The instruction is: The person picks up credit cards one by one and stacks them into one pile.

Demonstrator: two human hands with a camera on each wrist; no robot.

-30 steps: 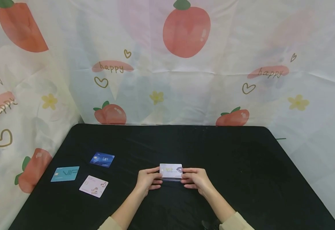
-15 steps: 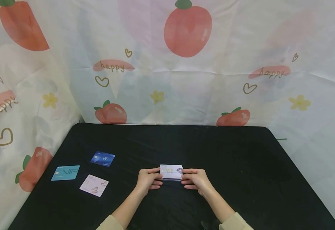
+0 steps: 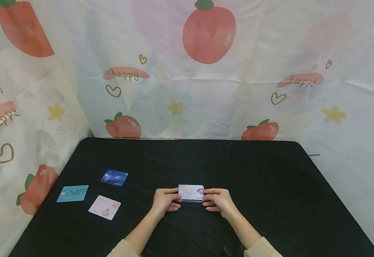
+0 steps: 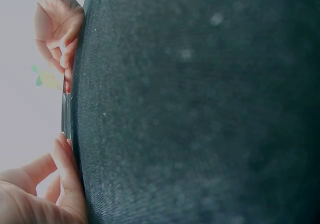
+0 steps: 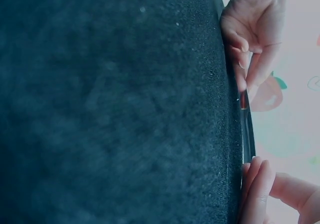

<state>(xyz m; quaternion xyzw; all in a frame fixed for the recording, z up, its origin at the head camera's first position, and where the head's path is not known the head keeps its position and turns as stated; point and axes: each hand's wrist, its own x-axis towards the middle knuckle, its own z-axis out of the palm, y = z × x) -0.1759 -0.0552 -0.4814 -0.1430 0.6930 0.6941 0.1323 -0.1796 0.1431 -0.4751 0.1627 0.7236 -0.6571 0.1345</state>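
A small stack of VIP cards (image 3: 191, 192), with a white card on top, lies centrally on the black table between both hands. My left hand (image 3: 165, 200) holds its left end, thumb at the upper corner and fingers along the side. At the opposite end, my right hand (image 3: 219, 202) grips it in mirror fashion. Seen edge-on in the left wrist view, the stack (image 4: 66, 116) is a thin dark band low over the cloth, spanning the fingertips of both hands. The right wrist view also has the stack (image 5: 249, 139) edge-on between the hands.
Three single cards lie apart on the left of the black-covered table (image 3: 270, 200): a blue card (image 3: 114, 177), a teal card (image 3: 72, 193) and a pale pink card (image 3: 104, 207). A fruit-printed curtain (image 3: 206, 103) hangs behind the table and along its sides.
The white top card has slid slightly toward the person, and the edges showing below it have narrowed. Both hands keep nearly the same place; the three loose cards have not moved.
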